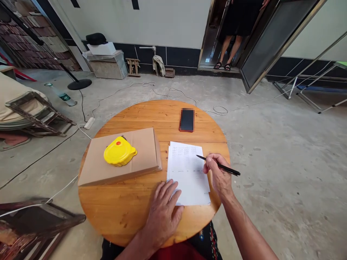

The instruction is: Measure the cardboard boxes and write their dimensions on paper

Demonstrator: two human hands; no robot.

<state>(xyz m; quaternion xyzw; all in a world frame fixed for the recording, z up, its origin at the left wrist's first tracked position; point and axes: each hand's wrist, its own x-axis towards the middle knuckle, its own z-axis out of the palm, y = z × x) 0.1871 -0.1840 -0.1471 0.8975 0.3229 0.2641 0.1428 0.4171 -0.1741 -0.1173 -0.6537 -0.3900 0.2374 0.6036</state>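
A small stack of printed paper sheets [187, 184] lies on the round wooden table [130, 224], with rows of marks near the top of the upper sheet. My right hand [220, 177] grips a black pen [229, 169], its tip over the upper right part of the sheet; whether it touches the paper I cannot tell. Spread flat, my left hand [164, 213] rests on the lower left edge of the papers and the tabletop. To the left a yellow tape measure [119, 151] sits on a closed cardboard box [143, 148]. Beyond the papers is a dark phone [187, 120].
Someone in sandals [227, 67] stands in the doorway beside an open door [273, 43]. A white cable [176, 90] runs across the concrete floor. At left are a wooden folding chair [38, 112], a plastic bottle [63, 95] and a black stand base [79, 84].
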